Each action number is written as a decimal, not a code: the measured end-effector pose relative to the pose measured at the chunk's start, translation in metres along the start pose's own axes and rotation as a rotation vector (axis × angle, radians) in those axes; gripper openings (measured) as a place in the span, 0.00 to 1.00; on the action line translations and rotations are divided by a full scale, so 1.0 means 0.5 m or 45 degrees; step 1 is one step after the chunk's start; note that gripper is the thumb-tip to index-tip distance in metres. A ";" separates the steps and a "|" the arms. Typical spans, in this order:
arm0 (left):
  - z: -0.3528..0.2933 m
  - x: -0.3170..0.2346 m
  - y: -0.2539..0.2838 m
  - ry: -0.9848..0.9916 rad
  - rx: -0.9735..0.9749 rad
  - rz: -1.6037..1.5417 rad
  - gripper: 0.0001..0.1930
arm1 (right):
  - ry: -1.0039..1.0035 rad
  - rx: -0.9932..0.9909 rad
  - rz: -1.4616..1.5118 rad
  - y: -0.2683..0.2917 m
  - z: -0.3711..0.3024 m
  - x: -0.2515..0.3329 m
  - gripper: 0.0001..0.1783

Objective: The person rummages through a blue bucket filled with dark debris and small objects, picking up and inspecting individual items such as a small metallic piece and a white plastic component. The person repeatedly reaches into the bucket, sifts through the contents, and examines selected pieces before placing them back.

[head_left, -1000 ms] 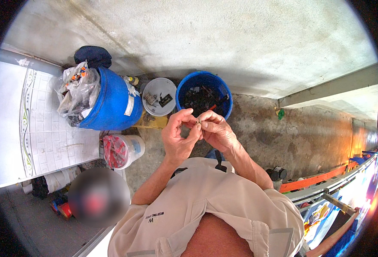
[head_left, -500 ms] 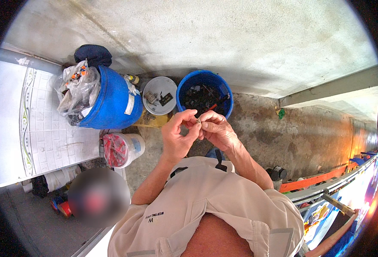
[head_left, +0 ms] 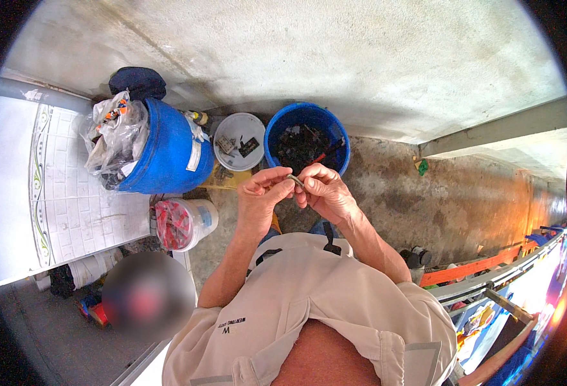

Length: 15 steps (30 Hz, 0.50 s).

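Note:
Both hands meet in front of my chest around a small thin greyish piece (head_left: 296,181), too small to name. My left hand (head_left: 262,193) pinches its left end between thumb and fingers. My right hand (head_left: 325,192) grips the other end, with the thumb across it. Just beyond the hands stands an open blue tub (head_left: 267,138) holding dark scraps and a tool with a red handle (head_left: 329,152). To its left is a round white lid or bucket top (head_left: 240,165) with several small parts on it, among them a dark flat piece (head_left: 249,147).
A large blue barrel (head_left: 168,145) with plastic bags on top stands at the left, by the wall. Below it is a white bucket (head_left: 203,224) with red contents. An orange beam (head_left: 470,267) and a railing run along the right side. A blurred patch covers the lower left.
My left hand has shifted slightly left and its fingers lie flatter. The small piece is turned and more of it shows between the hands.

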State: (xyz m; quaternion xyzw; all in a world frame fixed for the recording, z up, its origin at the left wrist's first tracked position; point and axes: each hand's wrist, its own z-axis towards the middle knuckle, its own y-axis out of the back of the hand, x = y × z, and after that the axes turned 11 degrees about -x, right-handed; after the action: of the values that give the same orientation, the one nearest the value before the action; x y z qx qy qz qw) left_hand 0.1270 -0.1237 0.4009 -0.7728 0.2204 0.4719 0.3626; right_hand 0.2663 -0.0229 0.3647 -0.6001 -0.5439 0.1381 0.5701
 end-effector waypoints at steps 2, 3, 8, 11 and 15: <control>0.001 0.002 0.000 0.012 -0.011 -0.016 0.12 | -0.001 -0.021 0.010 0.000 0.000 -0.001 0.06; 0.002 0.003 0.000 0.018 -0.019 -0.014 0.12 | -0.001 -0.032 0.014 0.000 0.000 -0.002 0.06; 0.006 0.005 0.000 0.057 -0.009 -0.081 0.11 | 0.006 -0.044 0.016 -0.001 0.002 -0.001 0.06; 0.008 0.006 -0.002 0.075 -0.014 -0.084 0.10 | 0.002 -0.058 0.019 -0.001 0.002 0.000 0.06; 0.009 0.003 -0.007 0.113 -0.034 -0.074 0.08 | -0.001 -0.040 0.031 0.003 0.007 -0.001 0.06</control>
State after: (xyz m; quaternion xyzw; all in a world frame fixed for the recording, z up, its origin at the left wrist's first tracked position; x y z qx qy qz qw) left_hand 0.1274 -0.1182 0.3997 -0.8038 0.2074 0.4295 0.3557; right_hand 0.2643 -0.0212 0.3619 -0.6155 -0.5389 0.1368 0.5586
